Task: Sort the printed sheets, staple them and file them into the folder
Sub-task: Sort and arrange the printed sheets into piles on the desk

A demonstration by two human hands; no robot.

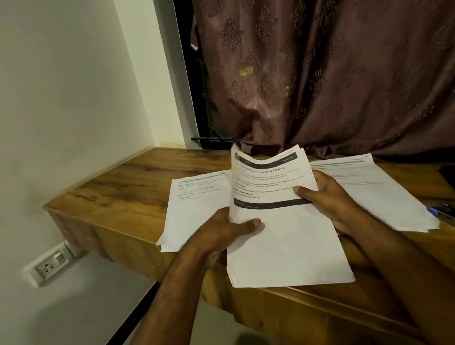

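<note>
Both forearms reach in from the bottom edge, and between them the person holds a bundle (283,222) of printed sheets, its long axis running away from the body and its near end hanging over the front edge of the table (112,182). Left hand (223,232) grips the bundle's left edge about midway along, thumb lying flat on the top page and the other fingers hidden beneath. Right hand (324,196) holds the right edge a little farther up, thumb pressed on the page near the dark printed band, remaining fingers behind the paper. Neither hand is open; each is closed on the bundle. The far end of the bundle is lifted and curls upward in front of the curtain (333,63).

Two more stacks lie flat on the table: a left stack (196,207) just beside and partly under the left hand, and a right stack (378,189) passing behind the right hand. So the choice of pile is a short sideways carry either way, left hand nearer the left stack, right hand nearer the other. A pen (447,212) lies past the right stack, and a dark object (453,178) sits at the right edge; I cannot tell whether it is the folder. No stapler is visible.

Judging by this, sorting is under way, with stapling and filing not yet begun.
</note>
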